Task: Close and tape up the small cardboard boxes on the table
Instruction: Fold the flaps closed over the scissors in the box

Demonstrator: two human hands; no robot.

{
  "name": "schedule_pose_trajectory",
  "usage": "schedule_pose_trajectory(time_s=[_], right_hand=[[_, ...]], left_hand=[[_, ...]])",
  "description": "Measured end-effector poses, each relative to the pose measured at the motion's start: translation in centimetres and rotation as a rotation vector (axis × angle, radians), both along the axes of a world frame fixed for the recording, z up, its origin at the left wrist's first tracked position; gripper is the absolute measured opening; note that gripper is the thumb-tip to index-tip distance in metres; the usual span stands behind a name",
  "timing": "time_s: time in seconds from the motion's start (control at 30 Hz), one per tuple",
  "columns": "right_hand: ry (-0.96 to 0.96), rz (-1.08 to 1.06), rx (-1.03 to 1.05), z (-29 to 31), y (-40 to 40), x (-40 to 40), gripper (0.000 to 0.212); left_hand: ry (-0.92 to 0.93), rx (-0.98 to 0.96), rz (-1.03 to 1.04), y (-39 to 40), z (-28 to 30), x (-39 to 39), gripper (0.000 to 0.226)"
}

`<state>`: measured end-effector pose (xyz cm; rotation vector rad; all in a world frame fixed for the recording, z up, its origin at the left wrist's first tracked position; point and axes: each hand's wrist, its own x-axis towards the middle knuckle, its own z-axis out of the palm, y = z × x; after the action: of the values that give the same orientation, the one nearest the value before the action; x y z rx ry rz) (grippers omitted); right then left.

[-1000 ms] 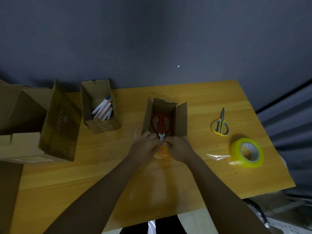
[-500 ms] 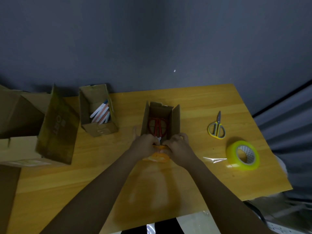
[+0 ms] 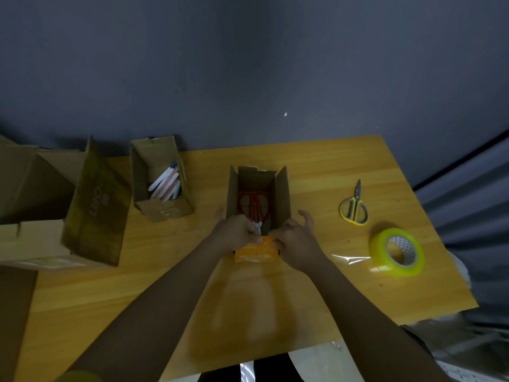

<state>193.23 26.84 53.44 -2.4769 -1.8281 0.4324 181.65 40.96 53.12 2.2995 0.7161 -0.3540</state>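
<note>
Item: small open box [image 3: 259,188], mid-table, red scissors [image 3: 254,205] lying inside.

Left hand [image 3: 236,234] and right hand [image 3: 296,238] are pinching its near flap [image 3: 256,250], fingers curled; cardboard is looking light and bendy, best held at flap edges; tape roll [image 3: 396,252] is waiting right.

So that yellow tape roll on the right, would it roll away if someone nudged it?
Probably not. The tape roll lies on its flat side on the table, so a nudge would likely slide it. A loose clear strip trails from it and may stick and drag. With its hollow core it looks light.
</note>
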Motion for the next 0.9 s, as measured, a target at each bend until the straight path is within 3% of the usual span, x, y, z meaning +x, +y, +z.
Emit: schedule_pose_trajectory(time_s=[0.17, 0.3, 0.43, 0.5, 0.63, 0.77, 0.9], right_hand=[[0.018, 0.002, -0.04, 0.3, 0.3, 0.2, 0.011], [0.015, 0.035, -0.071, 1.8, 1.1, 1.2, 0.02], [0.051, -0.032, 0.212, 3.4, 3.7, 3.8, 0.028], [0.084, -0.086, 0.328, 3.4, 6.0, 5.4, 0.03], [0.055, -0.063, 0.188, 2.0, 10.7, 8.0, 0.044], [-0.161, 0.044, 0.046, 0.3, 14.0, 9.2, 0.029], [-0.138, 0.061, 0.073, -0.3, 14.7, 9.9, 0.029]], left_hand=[[-0.03, 0.092, 0.025, -1.1, -0.2, -0.1, 0.033], [0.033, 0.168, -0.093, -0.1, 1.5, 0.0, 0.034], [-0.249, 0.395, 0.096, 2.6, 3.2, 1.8, 0.031], [-0.298, 0.482, 0.153, 4.8, 3.5, 3.6, 0.031], [-0.162, 0.369, 0.091, 8.1, 3.1, 7.8, 0.045], [0.039, 0.423, -0.016, 9.8, 1.8, 10.1, 0.031], [0.011, 0.32, -0.003, 10.2, 0.5, 10.6, 0.023]])
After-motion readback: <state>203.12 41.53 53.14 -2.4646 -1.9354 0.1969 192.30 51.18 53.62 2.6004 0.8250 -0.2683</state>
